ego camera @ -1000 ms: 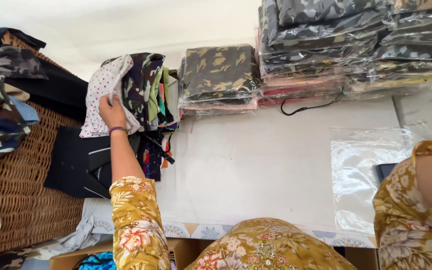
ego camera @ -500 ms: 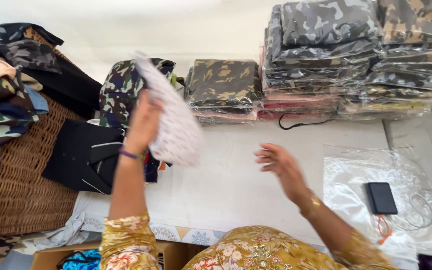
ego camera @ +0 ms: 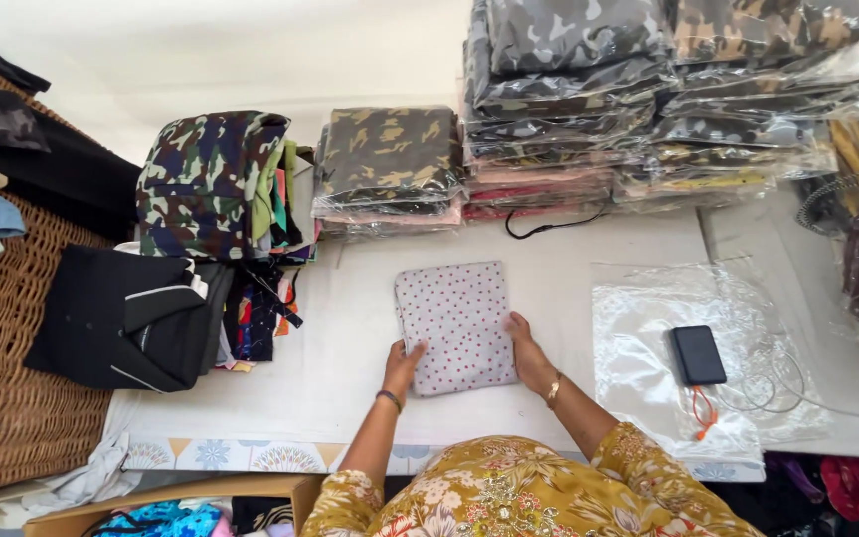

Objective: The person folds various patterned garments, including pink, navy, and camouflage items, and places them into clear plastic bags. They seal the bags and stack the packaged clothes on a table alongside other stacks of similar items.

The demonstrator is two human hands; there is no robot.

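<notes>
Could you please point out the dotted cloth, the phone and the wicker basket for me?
dotted cloth [ego camera: 456,323], head view, middle of the folded piece.
phone [ego camera: 698,355], head view, centre of its dark back.
wicker basket [ego camera: 2,398], head view, bare woven side.

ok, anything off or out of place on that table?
Mostly tidy. The dotted folded cloth lies flat between the left hand and right hand. One oddity: a dark phone with its orange cable sits on the clear plastic bags.
</notes>
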